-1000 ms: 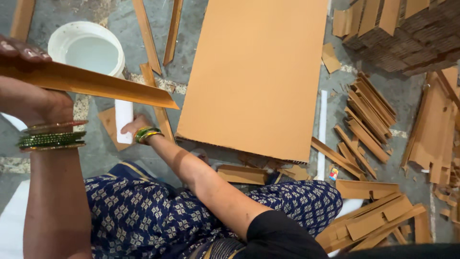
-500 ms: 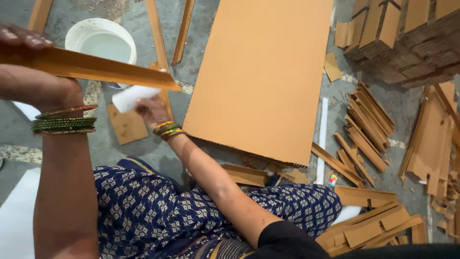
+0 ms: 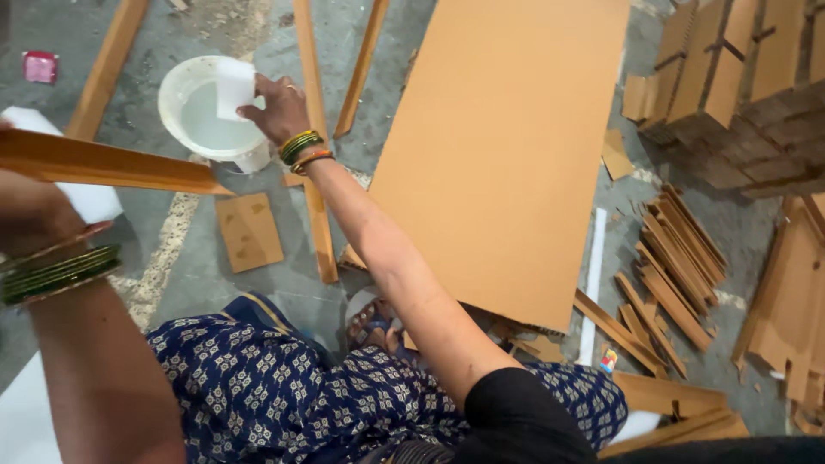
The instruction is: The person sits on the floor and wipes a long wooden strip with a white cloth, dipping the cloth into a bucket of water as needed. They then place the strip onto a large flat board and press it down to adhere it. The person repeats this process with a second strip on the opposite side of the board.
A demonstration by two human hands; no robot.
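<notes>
Reaching farther than half a second ago, the right hand [image 3: 277, 109] now holds the white sponge [image 3: 234, 88], fingers pinching it, over the white bowl [image 3: 193, 129] at ten o'clock. Left hand [image 3: 26, 215] grips a cardboard strip [image 3: 103, 163]; big cardboard sheet [image 3: 507, 155] lies at one o'clock.

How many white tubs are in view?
1: the white tub on the floor at upper left, where the right hand holds a white pad over it.
</notes>
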